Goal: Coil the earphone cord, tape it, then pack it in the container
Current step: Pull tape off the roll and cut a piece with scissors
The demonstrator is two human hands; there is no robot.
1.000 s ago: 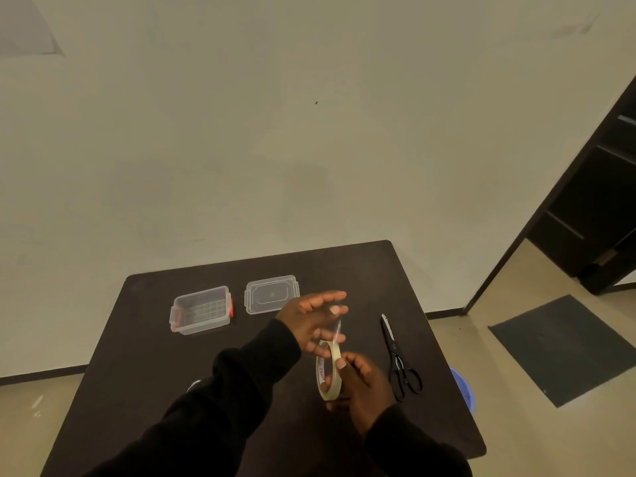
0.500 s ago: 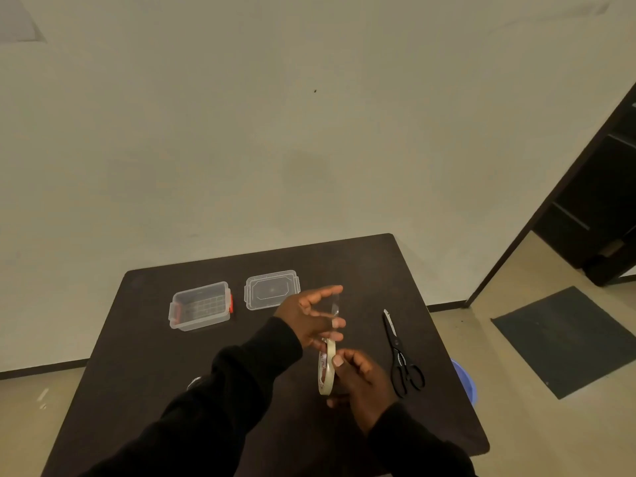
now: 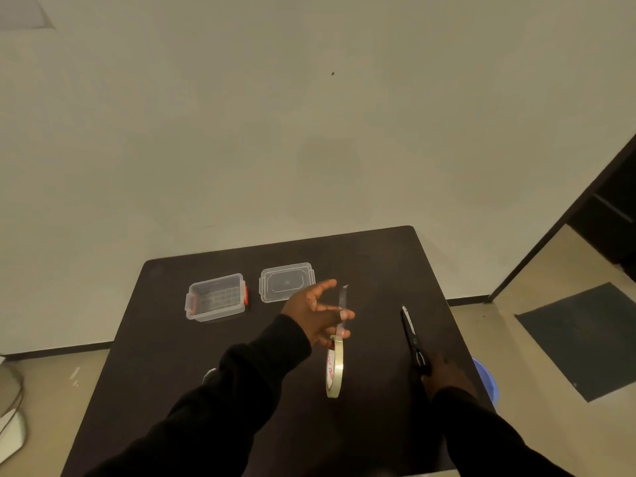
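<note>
Here the left hand (image 3: 311,313) fingers, spread, pinch the tape (image 3: 334,366) strip — right hand (image 3: 444,375) closes on scissors (image 3: 411,335).

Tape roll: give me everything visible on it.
The tape roll is a thin ring of pale, translucent tape with red print on its inner core. It hangs edge-on above the dark table from a pulled-out clear strip, which the left hand holds stuck to its fingers. Nothing else touches it.

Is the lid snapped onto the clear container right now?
No, the lid lies flat on the table to the right of the open container, apart from it.
</note>
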